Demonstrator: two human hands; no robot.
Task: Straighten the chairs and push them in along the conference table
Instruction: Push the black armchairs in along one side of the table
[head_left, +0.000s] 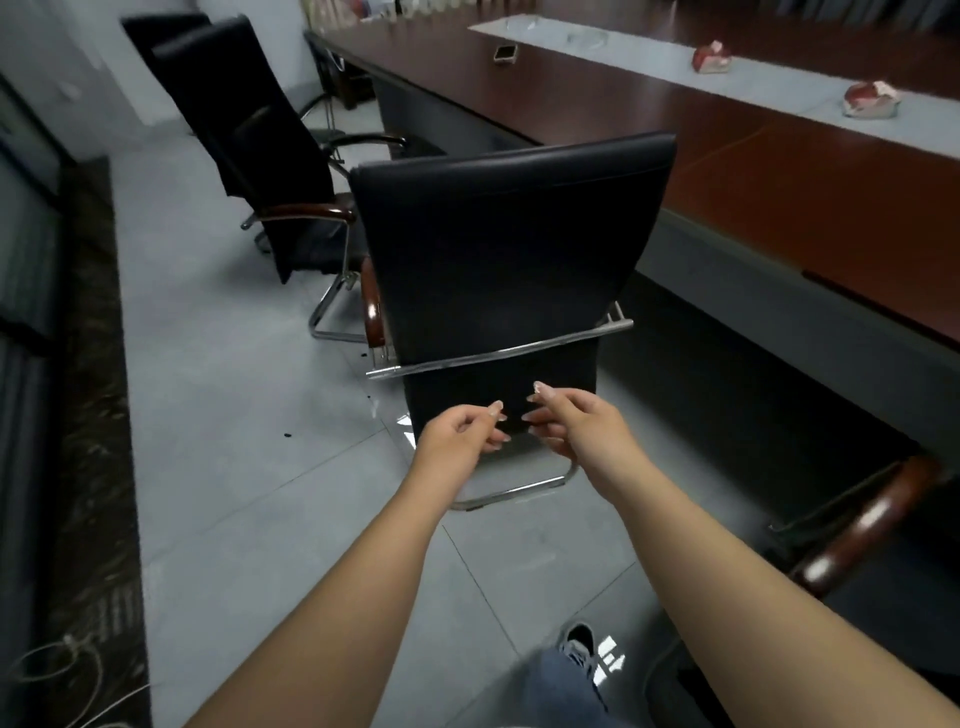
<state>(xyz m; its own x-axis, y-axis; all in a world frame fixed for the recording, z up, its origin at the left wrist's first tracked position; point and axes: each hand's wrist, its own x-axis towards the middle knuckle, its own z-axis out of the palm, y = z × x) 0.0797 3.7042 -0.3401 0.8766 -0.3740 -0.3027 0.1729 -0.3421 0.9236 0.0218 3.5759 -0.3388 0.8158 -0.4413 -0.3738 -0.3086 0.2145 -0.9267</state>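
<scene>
Grey tile floor (249, 467) w/ chairs (498, 270).

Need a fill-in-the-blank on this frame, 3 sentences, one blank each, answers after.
1. Both hands, the left hand and the right hand, hold ____.
2. The nearest chair shows the camera its ____, not its seat.
3. The conference table lies to the ____ of the nearest chair in the picture.

Missing words: nothing; back; right
</scene>
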